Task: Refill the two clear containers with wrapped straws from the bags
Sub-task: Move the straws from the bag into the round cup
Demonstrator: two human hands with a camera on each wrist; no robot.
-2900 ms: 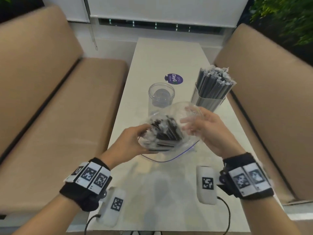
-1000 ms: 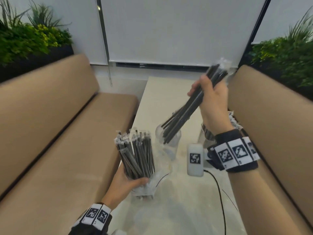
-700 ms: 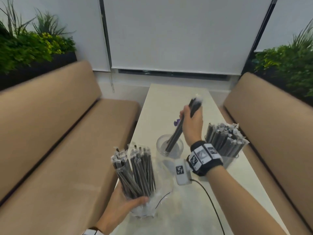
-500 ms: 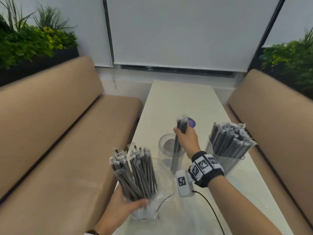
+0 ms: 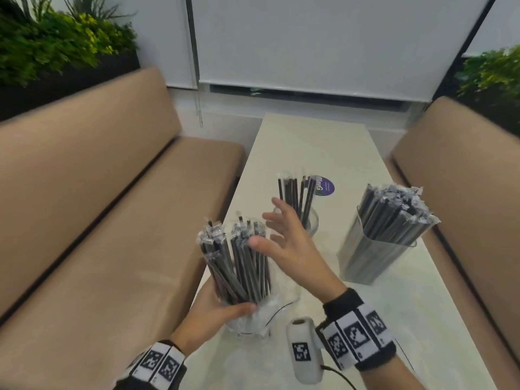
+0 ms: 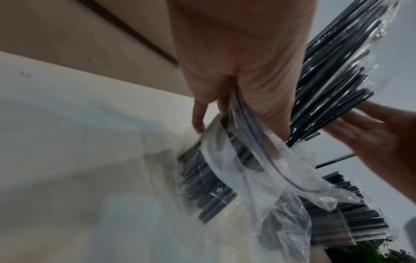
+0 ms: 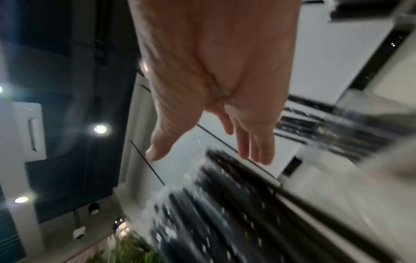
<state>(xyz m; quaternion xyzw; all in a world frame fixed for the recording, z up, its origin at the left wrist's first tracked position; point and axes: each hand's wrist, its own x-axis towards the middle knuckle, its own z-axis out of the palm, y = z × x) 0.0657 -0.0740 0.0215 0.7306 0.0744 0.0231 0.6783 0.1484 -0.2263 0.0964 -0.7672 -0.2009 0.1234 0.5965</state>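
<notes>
Tan benches [image 5: 92, 209] run along both sides of a pale desk [image 5: 318, 153], with white blinds [image 5: 323, 40] behind and green plants [image 5: 47, 43] on the ledges. On the desk's right side stands a square clear container [image 5: 374, 257] packed full of wrapped black straws [image 5: 399, 212]. Near the middle, a round clear container [image 5: 313, 223] holds only a small bunch of straws [image 5: 295, 192], upright, in front of a purple sticker [image 5: 326, 187]. My left hand [image 5: 213, 313] grips a clear zip bag [image 6: 258, 160] around its lower part, at the desk's near left edge, and the bag's straws [image 5: 239, 260] stand out of its open mouth (two loose clumps, slightly fanned). My right hand [image 5: 287, 243] is spread wide, fingers straight, holding nothing, just beside the tops of the bag's straws; whether the thumb touches them I cannot tell. Both wrists wear black bands [image 5: 357, 336] with square markers, and a white camera unit [image 5: 305, 350] hangs under the right one.
</notes>
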